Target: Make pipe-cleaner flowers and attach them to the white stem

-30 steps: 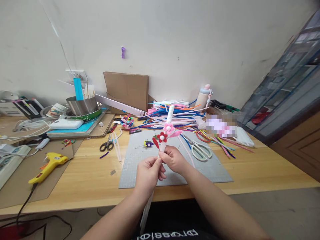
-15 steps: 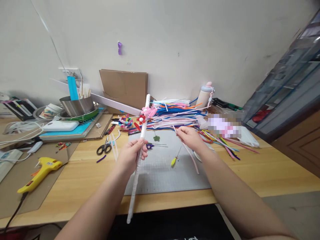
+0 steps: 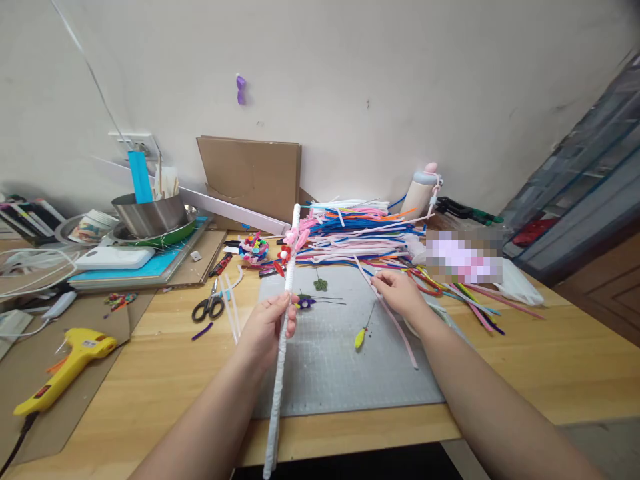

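Note:
My left hand (image 3: 267,327) is wrapped round a long white-wrapped stick (image 3: 281,373), which stands tilted, its lower end towards me. Small pink and red flowers (image 3: 286,255) are fixed near the stick's upper part. My right hand (image 3: 399,293) is closed in a pinch at a pale pink pipe cleaner (image 3: 395,325), which slants down across the grey cutting mat (image 3: 320,387). On the mat between my hands lie a green leaf shape (image 3: 321,285) on a wire, a purple flower (image 3: 306,302) with wire stems and a yellow bud (image 3: 360,338) on a wire.
Bundles of coloured pipe cleaners (image 3: 360,230) lie behind the mat. Black-handled scissors (image 3: 207,308) and a yellow glue gun (image 3: 70,363) are at left, with a steel pot (image 3: 150,215) beyond. A bottle (image 3: 419,193) stands at the back right, near a blurred packet (image 3: 463,257).
The view has shifted slightly. My right fingers have moved a little down along the pink pipe cleaner. My left hand keeps its grip on the white stick.

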### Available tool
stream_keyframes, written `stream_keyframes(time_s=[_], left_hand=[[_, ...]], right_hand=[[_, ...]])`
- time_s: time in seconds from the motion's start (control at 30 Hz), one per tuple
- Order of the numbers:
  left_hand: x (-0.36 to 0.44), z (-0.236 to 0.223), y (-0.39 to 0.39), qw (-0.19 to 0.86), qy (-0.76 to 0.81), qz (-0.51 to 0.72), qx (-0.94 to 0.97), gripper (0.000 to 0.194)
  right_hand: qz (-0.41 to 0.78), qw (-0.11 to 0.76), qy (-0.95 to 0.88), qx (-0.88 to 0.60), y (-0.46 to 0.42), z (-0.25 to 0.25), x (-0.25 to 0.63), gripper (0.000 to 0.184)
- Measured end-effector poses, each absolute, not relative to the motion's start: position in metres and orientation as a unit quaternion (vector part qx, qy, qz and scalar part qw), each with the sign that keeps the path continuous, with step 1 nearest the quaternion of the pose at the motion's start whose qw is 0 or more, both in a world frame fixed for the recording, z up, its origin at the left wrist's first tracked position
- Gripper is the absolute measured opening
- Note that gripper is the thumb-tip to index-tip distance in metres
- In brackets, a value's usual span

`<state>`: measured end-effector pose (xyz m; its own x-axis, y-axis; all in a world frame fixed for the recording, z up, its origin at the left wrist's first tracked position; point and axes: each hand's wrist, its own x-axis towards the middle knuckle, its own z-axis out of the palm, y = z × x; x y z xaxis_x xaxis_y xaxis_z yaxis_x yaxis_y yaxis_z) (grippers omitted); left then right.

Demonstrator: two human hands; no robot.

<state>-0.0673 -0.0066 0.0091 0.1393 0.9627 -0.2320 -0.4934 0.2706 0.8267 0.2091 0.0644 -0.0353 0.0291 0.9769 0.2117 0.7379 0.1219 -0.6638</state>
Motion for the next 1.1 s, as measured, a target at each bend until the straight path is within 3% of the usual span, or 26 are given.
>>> stream_keyframes(time_s=[0.63,0.83,1.1], left_hand=[[-0.070,0.006,-0.007,0.678,0.386,0.540,0.316,0.023],[-0.069,0.006,-0.008,0.680,0.389,0.533,0.320,0.025],[-0.065,0.005,-0.009,0.686,0.386,0.526,0.323,0.025]], right_hand=[[0.162,0.321,-0.701,-0.616,0.065,-0.038,0.195,0.024],[0.160,0.270,-0.794,-0.521,0.109,-0.026,0.157,0.024],[0.144,0.275,-0.830,-0.464,0.167,-0.038,0.119,0.022]])
